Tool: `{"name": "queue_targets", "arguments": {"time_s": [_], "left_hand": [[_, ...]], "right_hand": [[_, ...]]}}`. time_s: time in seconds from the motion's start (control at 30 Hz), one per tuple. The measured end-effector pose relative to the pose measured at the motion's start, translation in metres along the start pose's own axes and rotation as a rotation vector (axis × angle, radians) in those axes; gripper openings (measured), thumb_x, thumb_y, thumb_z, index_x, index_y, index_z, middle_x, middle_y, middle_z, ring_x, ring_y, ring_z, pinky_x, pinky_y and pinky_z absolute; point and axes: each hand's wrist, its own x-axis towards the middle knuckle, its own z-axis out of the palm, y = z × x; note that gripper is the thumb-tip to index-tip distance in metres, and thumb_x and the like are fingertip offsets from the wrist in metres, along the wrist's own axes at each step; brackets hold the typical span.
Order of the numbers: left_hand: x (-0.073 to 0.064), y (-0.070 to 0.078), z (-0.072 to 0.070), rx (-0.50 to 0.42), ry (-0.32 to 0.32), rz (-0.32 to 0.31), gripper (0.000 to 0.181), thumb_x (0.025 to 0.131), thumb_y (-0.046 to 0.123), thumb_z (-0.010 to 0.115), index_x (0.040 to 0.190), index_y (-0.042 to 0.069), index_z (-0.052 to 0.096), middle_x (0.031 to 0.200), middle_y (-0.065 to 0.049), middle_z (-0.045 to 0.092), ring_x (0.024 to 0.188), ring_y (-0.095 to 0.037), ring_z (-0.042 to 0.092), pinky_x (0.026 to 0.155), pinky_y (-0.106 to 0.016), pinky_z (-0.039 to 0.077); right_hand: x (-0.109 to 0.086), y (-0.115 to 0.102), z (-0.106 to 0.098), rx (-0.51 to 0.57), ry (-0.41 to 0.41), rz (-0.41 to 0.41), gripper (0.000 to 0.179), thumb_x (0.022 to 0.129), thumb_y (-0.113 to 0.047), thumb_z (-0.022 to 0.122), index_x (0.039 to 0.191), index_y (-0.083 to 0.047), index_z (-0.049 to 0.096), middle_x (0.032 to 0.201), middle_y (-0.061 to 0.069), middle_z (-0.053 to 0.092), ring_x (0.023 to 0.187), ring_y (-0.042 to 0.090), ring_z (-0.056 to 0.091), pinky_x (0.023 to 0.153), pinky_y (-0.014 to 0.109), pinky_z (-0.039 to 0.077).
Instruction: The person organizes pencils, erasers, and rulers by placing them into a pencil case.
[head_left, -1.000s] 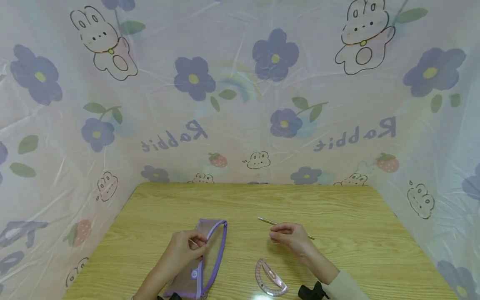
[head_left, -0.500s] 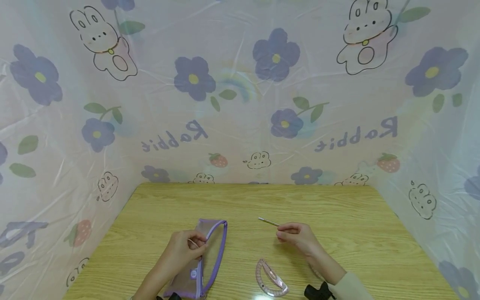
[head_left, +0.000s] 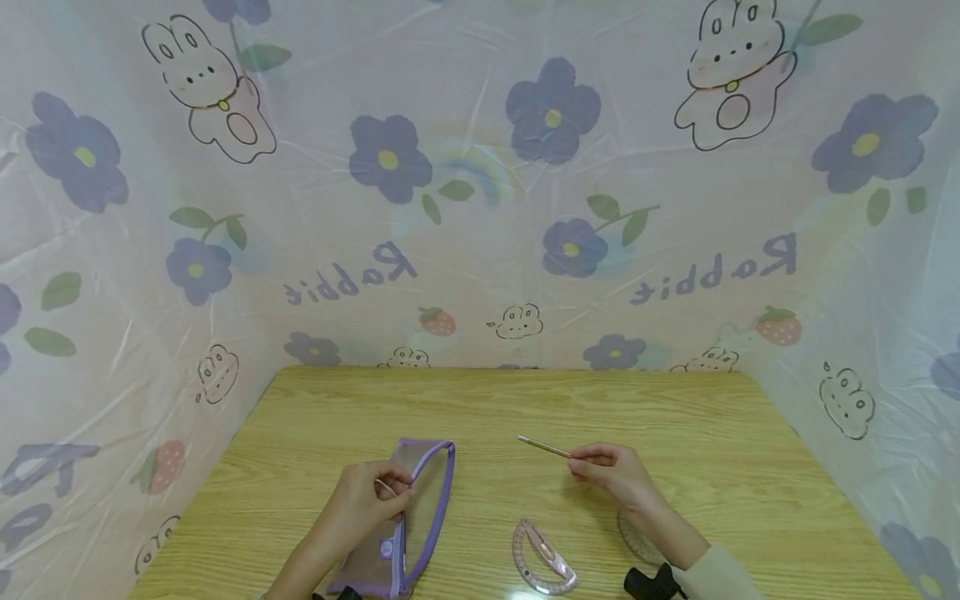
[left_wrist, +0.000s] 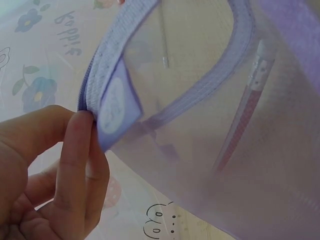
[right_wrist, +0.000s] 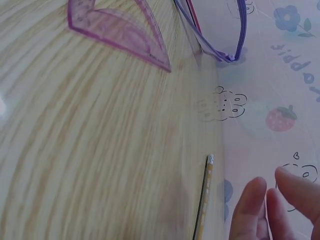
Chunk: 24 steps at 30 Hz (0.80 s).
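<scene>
My left hand (head_left: 375, 500) pinches the zipped edge of a see-through mesh pencil case (head_left: 437, 521) with purple trim. The case's mouth is spread apart. Inside it, in the left wrist view, lies a pencil with a white eraser and a reddish body (left_wrist: 245, 112). A patterned pencil (head_left: 542, 446) rests on the table. My right hand (head_left: 615, 477) hovers at its near end, which is hidden behind the fingers in the head view. From the right wrist, a gap shows between thumb and fingers (right_wrist: 287, 197), apart from the pencil (right_wrist: 204, 200).
A pink transparent protractor (head_left: 542, 560) lies on the wooden table (head_left: 337, 400) between the hands. Beneath my right wrist, a clear rounded piece (head_left: 637, 540) is partly covered. Printed curtain sheets (head_left: 480, 208) close off the back and both sides.
My right hand has moved right along the pencil, which stays in place, and more of the pencil's left end shows. The clear rounded piece has come into view. My left hand keeps still.
</scene>
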Motion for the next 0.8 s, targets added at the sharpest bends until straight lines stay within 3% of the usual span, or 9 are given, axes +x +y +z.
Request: {"name": "queue_targets", "arguments": {"time_s": [0.23,0.5,0.8], "left_hand": [[-0.002,0.001,0.000,-0.030,-0.008,-0.013,0.013,0.089,0.001,0.074,0.095,-0.008,0.068,0.081,-0.014,0.067,0.059,-0.009,0.066,0.055,-0.021,0.059],[-0.002,0.001,0.000,-0.023,-0.008,-0.017,0.011,0.088,0.000,0.074,0.095,-0.007,0.068,0.080,-0.014,0.067,0.058,-0.009,0.066,0.054,-0.021,0.058],[-0.002,0.002,0.000,-0.020,-0.018,-0.011,0.010,0.088,-0.001,0.073,0.095,-0.007,0.068,0.081,-0.014,0.067,0.059,-0.010,0.066,0.055,-0.021,0.058]], "right_hand": [[-0.002,0.001,-0.010,0.000,0.019,-0.014,0.026,0.094,0.001,0.067,0.114,0.017,0.062,0.094,0.011,0.072,0.086,0.018,0.071,0.084,0.034,0.060],[-0.003,0.003,-0.027,-0.002,0.060,-0.002,0.027,0.094,-0.002,0.068,0.114,0.015,0.064,0.096,0.012,0.073,0.087,0.020,0.071,0.086,0.035,0.059],[-0.004,0.003,-0.042,-0.014,0.084,-0.040,0.029,0.092,0.003,0.068,0.113,0.022,0.060,0.095,0.014,0.073,0.085,0.020,0.072,0.084,0.035,0.060]]}}
